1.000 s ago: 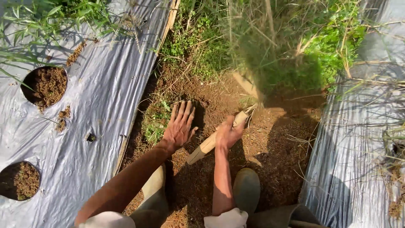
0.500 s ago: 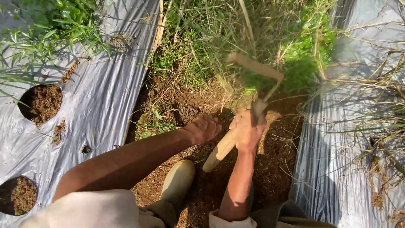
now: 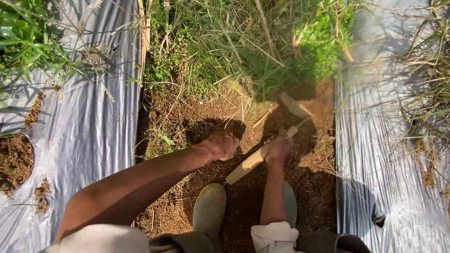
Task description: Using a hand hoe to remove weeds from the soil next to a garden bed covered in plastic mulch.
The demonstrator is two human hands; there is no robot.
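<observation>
Head view, looking down at a strip of bare soil [image 3: 309,164] running between two sheets of silver plastic mulch. At the left edge of the left sheet [image 3: 89,140] a round planting hole [image 3: 14,161] shows brown earth, with green leaves [image 3: 28,42] hanging over the sheet's far left corner. Along the sheet's inner edge, weeds and dry grass [image 3: 225,51] crowd the far end of the soil strip. The left hand [image 3: 220,145] lies low over the soil just left of the tool, its fingers curled under into a loose fist; whether that grip holds anything I cannot tell. Below it a pale green rubber boot [image 3: 209,211] stands on the soil. Just right of the left hand, the right hand [image 3: 280,149] has its grip wrapped tight around the wooden handle [image 3: 246,167] of a small hand hoe, the handle's butt slanting toward the boot. The hoe's blade [image 3: 294,105], motion-blurred, sits at the foot of the grass clump. The right sheet [image 3: 389,154] carries dry stalks [image 3: 426,93] along its right edge.
</observation>
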